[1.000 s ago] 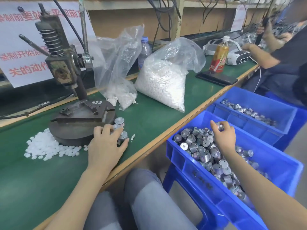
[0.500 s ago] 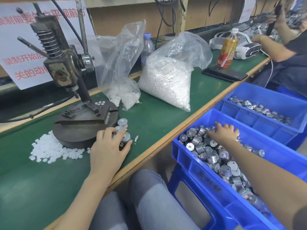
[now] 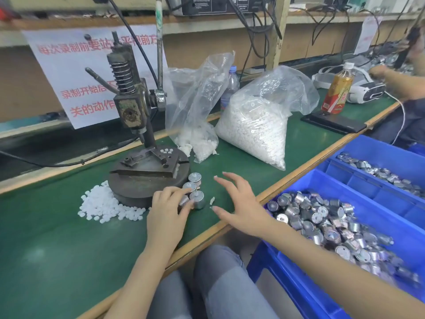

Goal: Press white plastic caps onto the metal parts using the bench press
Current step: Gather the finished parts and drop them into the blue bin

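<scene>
Apparently an early stage: the dark iron bench press (image 3: 138, 111) holds no workpiece. The left hand (image 3: 167, 210), fingers curled, pinches one of the small silver cylindrical metal parts (image 3: 195, 178) clustered at its base's 4 o'clock. The right hand (image 3: 241, 203) hovers, fingers wide, empty. Loose white plastic caps (image 3: 103, 203) lie at 8 o'clock.

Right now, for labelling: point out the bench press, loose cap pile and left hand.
bench press (image 3: 130, 111): head view, ram housing.
loose cap pile (image 3: 103, 206): head view, pile's middle.
left hand (image 3: 165, 218): head view, its back.
</scene>
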